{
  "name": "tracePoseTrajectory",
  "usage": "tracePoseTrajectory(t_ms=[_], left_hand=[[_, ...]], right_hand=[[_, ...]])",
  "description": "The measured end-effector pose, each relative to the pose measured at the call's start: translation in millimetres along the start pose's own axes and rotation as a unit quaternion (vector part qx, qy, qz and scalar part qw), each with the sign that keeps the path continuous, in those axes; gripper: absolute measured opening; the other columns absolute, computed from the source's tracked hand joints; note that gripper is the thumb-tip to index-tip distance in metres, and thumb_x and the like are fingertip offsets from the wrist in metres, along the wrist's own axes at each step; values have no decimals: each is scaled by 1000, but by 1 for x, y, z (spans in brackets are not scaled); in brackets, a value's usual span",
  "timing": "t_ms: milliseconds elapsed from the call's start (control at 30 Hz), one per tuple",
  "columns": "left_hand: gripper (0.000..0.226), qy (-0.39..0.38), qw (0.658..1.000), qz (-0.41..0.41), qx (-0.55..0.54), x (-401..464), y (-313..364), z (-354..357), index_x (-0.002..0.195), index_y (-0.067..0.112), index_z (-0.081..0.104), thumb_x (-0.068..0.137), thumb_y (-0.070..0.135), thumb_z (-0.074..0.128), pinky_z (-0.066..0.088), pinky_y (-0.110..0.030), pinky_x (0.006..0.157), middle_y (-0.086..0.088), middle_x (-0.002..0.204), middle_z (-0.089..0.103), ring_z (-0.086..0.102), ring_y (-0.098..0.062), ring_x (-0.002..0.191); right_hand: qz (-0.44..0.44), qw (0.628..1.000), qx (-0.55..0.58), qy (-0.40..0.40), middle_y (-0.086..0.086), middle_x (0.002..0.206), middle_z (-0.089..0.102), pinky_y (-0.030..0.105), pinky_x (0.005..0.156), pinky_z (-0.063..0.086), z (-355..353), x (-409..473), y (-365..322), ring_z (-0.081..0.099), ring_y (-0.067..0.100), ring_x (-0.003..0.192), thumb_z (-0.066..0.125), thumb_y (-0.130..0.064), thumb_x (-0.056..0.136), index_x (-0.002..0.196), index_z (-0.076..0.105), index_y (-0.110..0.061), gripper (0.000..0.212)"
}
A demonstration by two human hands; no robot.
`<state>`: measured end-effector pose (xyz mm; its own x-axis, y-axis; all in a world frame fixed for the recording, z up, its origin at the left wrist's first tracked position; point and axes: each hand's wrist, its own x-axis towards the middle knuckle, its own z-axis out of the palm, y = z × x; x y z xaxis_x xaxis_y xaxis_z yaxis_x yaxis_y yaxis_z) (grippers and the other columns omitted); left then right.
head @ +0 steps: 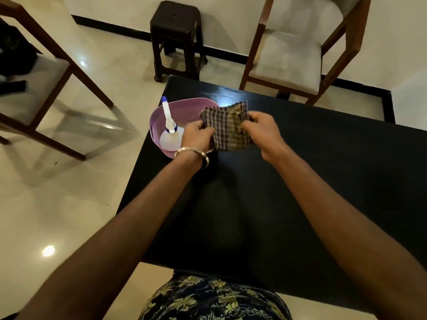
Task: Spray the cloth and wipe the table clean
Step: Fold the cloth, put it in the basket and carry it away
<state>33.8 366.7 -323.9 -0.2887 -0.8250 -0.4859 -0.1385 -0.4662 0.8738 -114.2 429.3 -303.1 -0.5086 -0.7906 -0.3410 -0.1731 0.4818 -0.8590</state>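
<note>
Head view: the left hand [197, 135] and right hand [260, 128] each pinch a side of the checked cloth [227, 125], holding it spread above the table [323, 169] near its far-left corner. The spray bottle [171, 137] stands in the pink basket [159, 118] at that corner, touching neither hand. Risk: with both hands occupied, reaching for the bottle may drop the cloth or tip the basket off the edge.
</note>
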Motion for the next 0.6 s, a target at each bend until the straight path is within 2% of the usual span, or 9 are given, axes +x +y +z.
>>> tracePoseTrajectory(t_ms=[100,133,233,300,333,400,467,533,600], left_hand=[[17,30,998,1,59,19,26,-4,84,13,65,91,8,50,55,-45,87,-11,94,69,66,-26,93],[17,39,996,-6,80,25,32,-3,86,12,65,91,9,49,54,-42,89,-12,96,68,65,-27,95],[31,70,991,-46,102,37,47,3,120,4,59,93,8,44,46,-33,80,-12,114,62,58,-26,101],[34,72,991,-71,85,40,50,5,125,0,56,95,6,42,49,-34,77,-12,113,62,59,-26,100],[33,81,991,-78,70,42,50,5,124,-1,57,95,5,42,52,-36,83,-14,114,64,61,-28,102],[35,86,991,-91,49,46,48,6,126,-3,55,95,4,41,49,-36,90,-15,119,63,60,-29,107],[36,97,989,-109,19,45,45,7,132,-1,50,98,4,37,45,-33,82,-13,118,60,57,-26,100],[37,113,980,-157,-51,50,38,6,135,1,46,102,12,34,43,-33,81,-15,117,64,56,-29,98],[41,115,967,-183,-133,55,29,4,139,0,42,102,17,34,44,-34,88,-22,108,69,58,-37,103]], right_hand=[[-22,997,-70,-20,21,93,70,34,68,48,12,32,-23,66,22,80,50,-7,87,93,67,6,22],[-19,996,-82,-35,22,87,67,34,67,45,17,40,-29,61,21,77,50,-7,86,89,67,6,21],[-9,993,-100,-65,13,69,47,31,59,34,35,60,-44,45,17,66,47,-4,84,74,60,-8,17],[2,991,-116,-70,6,63,39,30,53,27,47,71,-48,38,13,61,45,-2,84,62,46,-13,25],[12,989,-126,-74,4,63,40,29,54,28,53,76,-47,39,13,62,44,-3,86,60,43,-14,28],[32,985,-142,-96,6,72,50,29,59,36,65,85,-41,49,16,71,44,-5,89,69,50,-11,22],[51,983,-134,-117,7,84,60,28,65,42,74,92,-32,57,18,80,44,-7,88,84,59,-9,16],[72,982,-112,-132,4,84,62,24,64,46,80,95,-29,59,16,80,43,-6,90,95,62,-10,19],[94,980,-85,-153,3,85,64,24,67,51,86,98,-26,62,16,82,40,-4,92,102,64,-8,27]])
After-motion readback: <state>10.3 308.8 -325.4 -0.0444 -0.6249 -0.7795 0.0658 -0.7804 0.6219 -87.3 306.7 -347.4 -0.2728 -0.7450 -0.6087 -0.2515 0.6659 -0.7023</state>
